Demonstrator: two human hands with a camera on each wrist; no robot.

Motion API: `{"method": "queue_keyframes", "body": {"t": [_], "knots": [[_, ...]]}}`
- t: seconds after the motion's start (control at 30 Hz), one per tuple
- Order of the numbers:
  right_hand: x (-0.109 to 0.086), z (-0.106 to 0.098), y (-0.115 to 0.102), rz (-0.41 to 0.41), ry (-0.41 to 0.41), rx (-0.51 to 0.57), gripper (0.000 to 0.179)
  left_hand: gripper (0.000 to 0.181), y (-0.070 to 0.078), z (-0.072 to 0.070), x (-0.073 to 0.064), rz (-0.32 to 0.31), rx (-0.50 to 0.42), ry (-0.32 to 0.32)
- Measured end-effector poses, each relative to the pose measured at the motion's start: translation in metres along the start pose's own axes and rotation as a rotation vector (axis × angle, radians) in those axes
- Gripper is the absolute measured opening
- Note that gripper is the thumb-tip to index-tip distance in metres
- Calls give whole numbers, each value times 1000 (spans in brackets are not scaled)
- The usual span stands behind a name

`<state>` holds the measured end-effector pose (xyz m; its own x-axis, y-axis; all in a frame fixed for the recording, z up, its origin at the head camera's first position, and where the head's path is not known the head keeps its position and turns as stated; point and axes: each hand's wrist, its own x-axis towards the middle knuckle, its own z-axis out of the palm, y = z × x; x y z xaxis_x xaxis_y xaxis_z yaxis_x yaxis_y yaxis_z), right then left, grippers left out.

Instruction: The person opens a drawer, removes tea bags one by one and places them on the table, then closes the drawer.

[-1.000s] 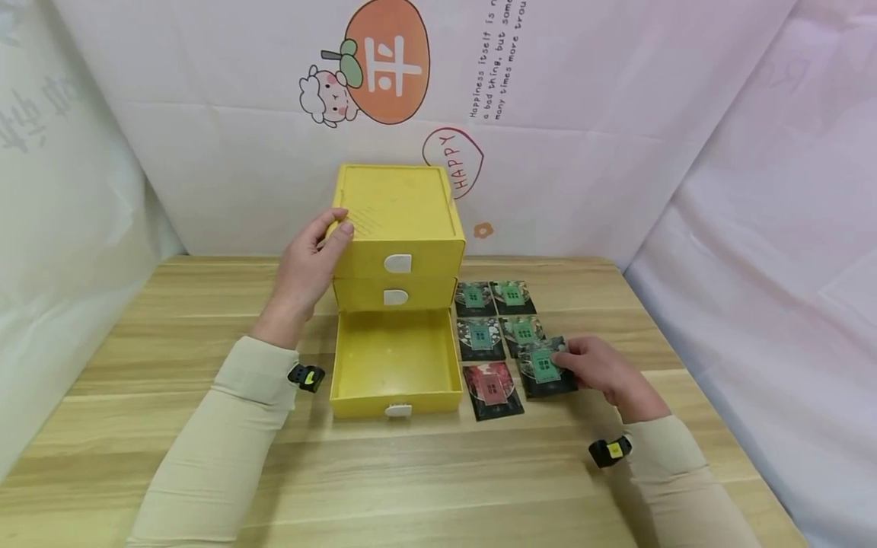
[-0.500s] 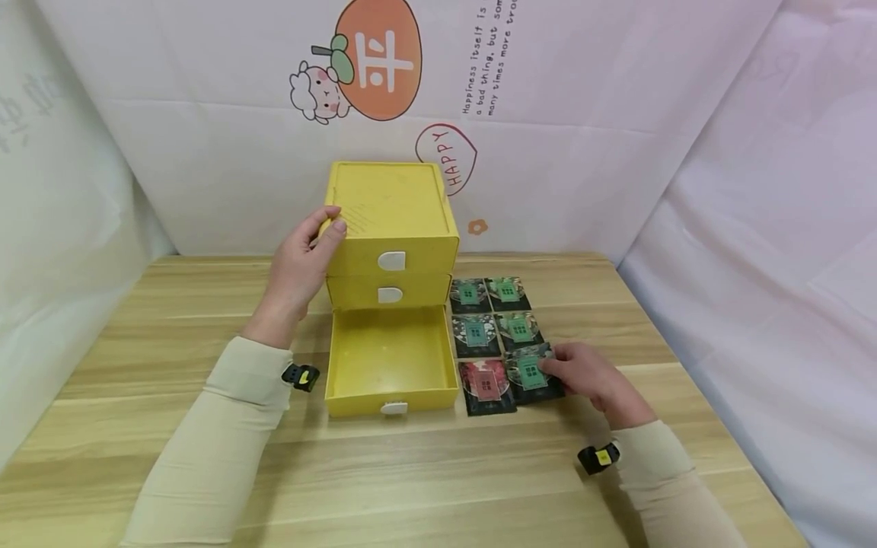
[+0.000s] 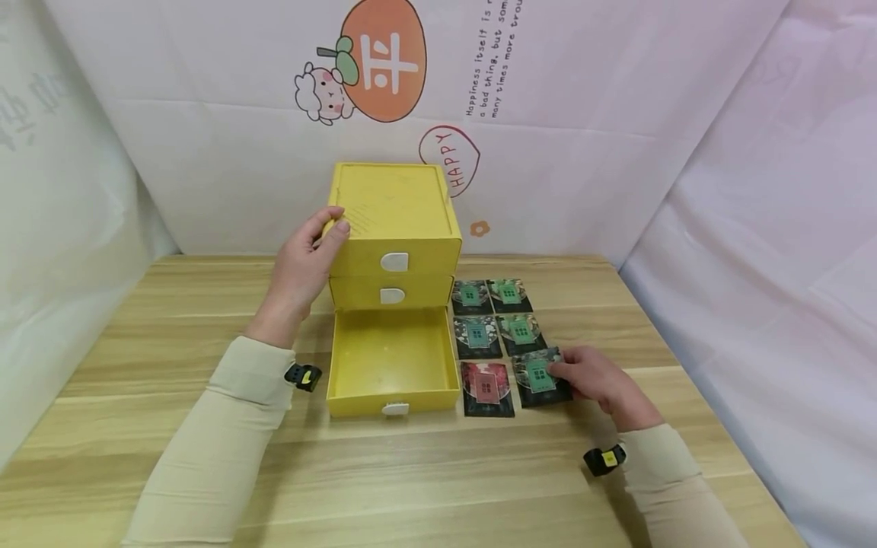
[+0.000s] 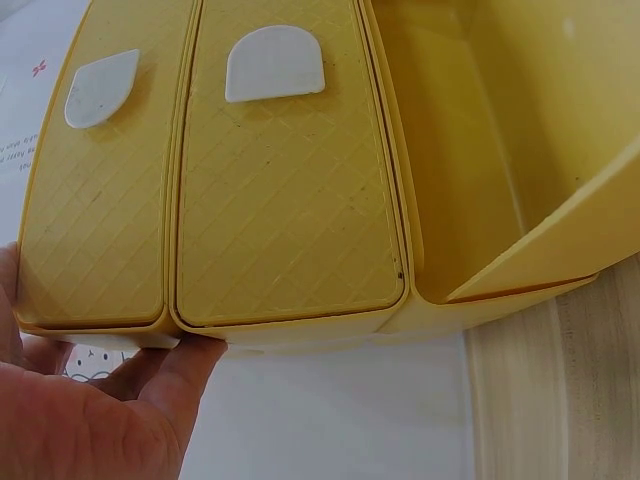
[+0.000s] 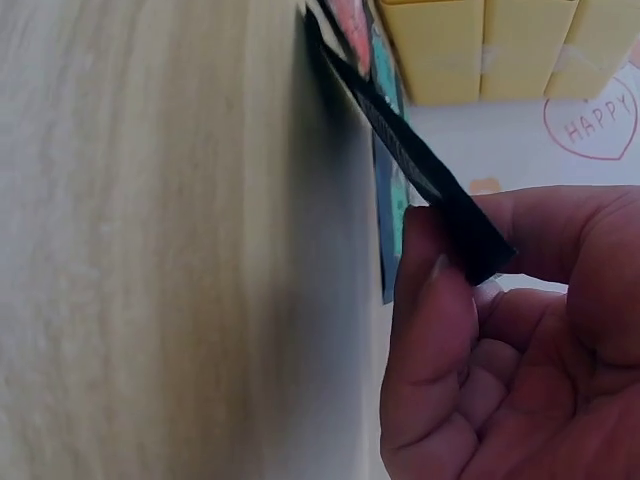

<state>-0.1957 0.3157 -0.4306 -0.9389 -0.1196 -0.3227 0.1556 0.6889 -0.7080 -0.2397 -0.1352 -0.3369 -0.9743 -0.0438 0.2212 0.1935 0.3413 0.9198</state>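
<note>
A yellow drawer unit (image 3: 393, 199) stands at the table's back, its bottom drawer (image 3: 393, 358) pulled out and bare inside. My left hand (image 3: 301, 262) grips its upper left front corner; the left wrist view shows fingers (image 4: 180, 385) against the unit's side. Between the thumb and fingers of my right hand (image 3: 603, 380) is a thin dark sachet with a green label (image 3: 540, 377). Seen edge-on in the right wrist view, this sachet (image 5: 410, 155) slants up off the wood. Just left of it lies a sachet with a red label (image 3: 487, 388).
Behind the held sachet, several similar dark sachets (image 3: 477, 336) lie in two columns beside the unit. Two upper drawers with white tabs (image 3: 394, 262) are closed. A white printed cloth (image 3: 562, 137) hangs behind the wooden table (image 3: 397, 479).
My right hand has brought the green-labelled sachet leftward and slightly toward me, beside the red one. It moved a little right again in the last half second. My left hand keeps its grip.
</note>
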Motion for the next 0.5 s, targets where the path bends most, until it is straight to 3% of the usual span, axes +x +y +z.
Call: {"method": "queue_keyframes", "body": {"t": [0.23,0.5], "knots": [[4,1,7,21,1,-5,26,63,-3,1,2,0,1,7],[7,4,11,18,12,-87,32,64,-3,1,1,0,0,6]]}}
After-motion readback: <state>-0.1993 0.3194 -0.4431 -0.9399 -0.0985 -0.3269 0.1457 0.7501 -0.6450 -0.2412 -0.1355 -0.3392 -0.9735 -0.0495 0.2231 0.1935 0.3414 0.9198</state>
